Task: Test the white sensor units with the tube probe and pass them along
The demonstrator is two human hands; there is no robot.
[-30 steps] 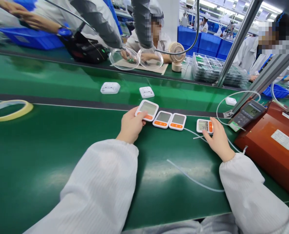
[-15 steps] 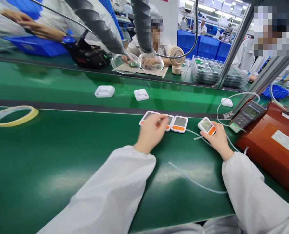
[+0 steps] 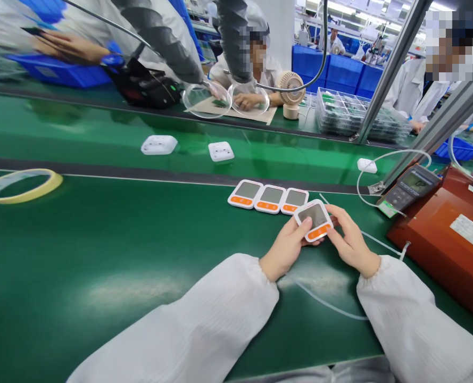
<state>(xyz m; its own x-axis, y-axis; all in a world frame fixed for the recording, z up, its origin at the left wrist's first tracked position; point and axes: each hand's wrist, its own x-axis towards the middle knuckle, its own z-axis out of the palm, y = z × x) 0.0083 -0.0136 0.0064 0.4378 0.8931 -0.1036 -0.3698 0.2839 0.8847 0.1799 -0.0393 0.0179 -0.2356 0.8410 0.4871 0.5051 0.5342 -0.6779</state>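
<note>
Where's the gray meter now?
Head view, right side: the gray meter is beside the orange box, to its left, beyond the right hand.

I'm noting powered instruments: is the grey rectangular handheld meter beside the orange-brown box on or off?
The grey handheld meter is on: dark characters show on its screen, too blurred to read.

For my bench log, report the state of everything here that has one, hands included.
Held device, tilted, screen unreadable.
Left hand, closed on held device.
Right hand, closed on its right edge.
Three devices in a row, face up, side by side.
Tape roll, lying flat.
Meter, display showing digits, reading uncertain.
Fan, upright; cannot tell whether running.
</note>
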